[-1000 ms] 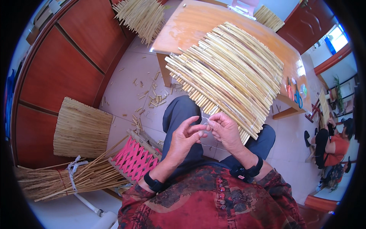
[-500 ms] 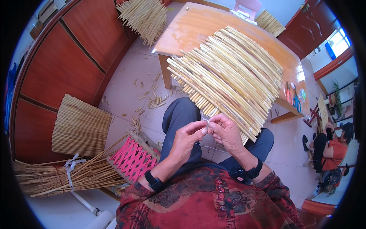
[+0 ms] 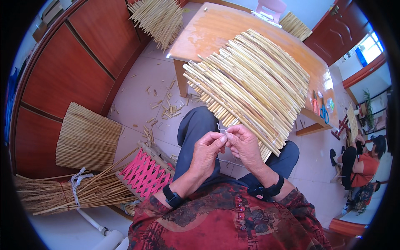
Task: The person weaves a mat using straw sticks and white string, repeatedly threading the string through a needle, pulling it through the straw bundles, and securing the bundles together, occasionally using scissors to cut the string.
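Observation:
My left hand (image 3: 206, 151) and my right hand (image 3: 245, 146) meet just above my lap, thumbs and fingertips pinched together on a thin whitish string (image 3: 229, 161). A short end of it sticks up beyond the fingertips, and a longer stretch hangs below between the hands. Right beyond my fingers lies a mat of pale reed stalks (image 3: 254, 79), tied across with string in several rows. It rests on the wooden table (image 3: 196, 31), its near edge hanging over above my knees. Whether the string is joined to the mat cannot be made out.
Red-handled scissors (image 3: 315, 103) and blue-handled scissors (image 3: 323, 111) lie at the table's right edge. Left stand a pink-strapped stool (image 3: 143, 173), a bundle of long stalks (image 3: 98, 189) and another reed mat (image 3: 86, 137). Cut pieces (image 3: 168, 109) litter the floor. A person (image 3: 366, 164) sits far right.
My hands have shifted slightly while staying pinched together. The string's short end now stands up more plainly above the fingertips. The reed mat has not moved.

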`<action>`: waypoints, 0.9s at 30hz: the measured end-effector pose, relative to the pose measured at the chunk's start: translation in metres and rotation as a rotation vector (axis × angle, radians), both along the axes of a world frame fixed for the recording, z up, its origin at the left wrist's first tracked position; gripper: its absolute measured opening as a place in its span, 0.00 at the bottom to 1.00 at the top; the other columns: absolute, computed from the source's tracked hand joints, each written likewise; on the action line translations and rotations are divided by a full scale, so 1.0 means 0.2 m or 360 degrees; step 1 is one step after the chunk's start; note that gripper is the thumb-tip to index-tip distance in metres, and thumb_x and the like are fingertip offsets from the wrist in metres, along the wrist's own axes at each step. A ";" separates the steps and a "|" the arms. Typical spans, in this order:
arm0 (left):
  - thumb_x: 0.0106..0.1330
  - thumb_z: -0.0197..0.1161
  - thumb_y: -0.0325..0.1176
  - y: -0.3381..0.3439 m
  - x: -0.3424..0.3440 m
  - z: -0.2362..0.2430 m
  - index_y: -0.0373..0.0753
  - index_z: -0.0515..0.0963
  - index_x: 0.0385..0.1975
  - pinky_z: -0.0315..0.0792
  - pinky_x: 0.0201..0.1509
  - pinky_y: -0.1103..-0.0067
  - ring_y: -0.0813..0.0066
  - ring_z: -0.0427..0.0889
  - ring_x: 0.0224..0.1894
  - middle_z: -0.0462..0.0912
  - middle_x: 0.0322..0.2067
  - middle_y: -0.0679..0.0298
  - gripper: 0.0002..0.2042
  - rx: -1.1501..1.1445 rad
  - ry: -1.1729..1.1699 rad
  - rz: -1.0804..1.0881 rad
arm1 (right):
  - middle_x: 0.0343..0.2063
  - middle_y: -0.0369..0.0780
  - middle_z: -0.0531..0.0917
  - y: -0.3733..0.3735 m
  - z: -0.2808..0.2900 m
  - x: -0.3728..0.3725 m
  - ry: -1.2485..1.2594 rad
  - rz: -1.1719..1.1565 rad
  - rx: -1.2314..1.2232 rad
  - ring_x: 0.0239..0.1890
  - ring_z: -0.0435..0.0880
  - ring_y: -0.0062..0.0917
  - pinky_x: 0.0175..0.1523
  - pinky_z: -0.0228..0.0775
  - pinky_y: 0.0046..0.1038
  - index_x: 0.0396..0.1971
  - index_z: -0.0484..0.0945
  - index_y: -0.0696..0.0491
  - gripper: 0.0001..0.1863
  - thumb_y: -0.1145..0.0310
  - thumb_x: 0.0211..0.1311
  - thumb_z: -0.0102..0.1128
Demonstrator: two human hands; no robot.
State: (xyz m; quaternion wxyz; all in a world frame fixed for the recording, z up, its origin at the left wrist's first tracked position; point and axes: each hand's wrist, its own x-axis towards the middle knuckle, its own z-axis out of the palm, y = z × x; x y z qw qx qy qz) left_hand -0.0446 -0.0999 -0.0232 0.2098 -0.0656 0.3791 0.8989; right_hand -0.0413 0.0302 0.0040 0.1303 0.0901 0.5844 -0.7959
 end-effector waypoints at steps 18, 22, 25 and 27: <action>0.57 0.57 0.26 -0.05 -0.04 -0.01 0.35 0.74 0.30 0.66 0.37 0.86 0.83 0.70 0.30 0.74 0.42 0.55 0.04 0.0195 0.0002 -0.0073 | 0.20 0.35 0.72 0.10 0.02 0.02 -0.0062 0.0199 -0.0100 0.12 0.61 0.09 0.14 0.53 0.10 0.33 0.68 0.56 0.08 0.68 0.59 0.51; 0.56 0.57 0.25 -0.06 -0.04 -0.01 0.35 0.75 0.29 0.66 0.37 0.85 0.82 0.70 0.30 0.74 0.41 0.56 0.03 0.0210 0.0055 -0.0039 | 0.20 0.35 0.73 0.11 0.01 0.03 -0.0105 0.0166 -0.0192 0.12 0.62 0.09 0.14 0.53 0.11 0.33 0.68 0.56 0.07 0.68 0.59 0.51; 0.56 0.57 0.25 -0.07 -0.05 -0.01 0.36 0.74 0.28 0.67 0.38 0.83 0.79 0.72 0.33 0.74 0.40 0.57 0.02 0.0199 0.0086 -0.0042 | 0.20 0.35 0.73 0.11 0.01 0.03 -0.0107 0.0169 -0.0190 0.12 0.62 0.10 0.14 0.53 0.11 0.33 0.68 0.56 0.07 0.69 0.59 0.51; 0.56 0.57 0.25 -0.07 -0.05 -0.02 0.36 0.74 0.28 0.67 0.37 0.83 0.79 0.72 0.33 0.75 0.39 0.58 0.02 0.0176 0.0117 -0.0038 | 0.20 0.35 0.73 0.11 0.01 0.03 -0.0107 0.0166 -0.0187 0.12 0.62 0.10 0.14 0.53 0.11 0.33 0.68 0.56 0.07 0.69 0.59 0.50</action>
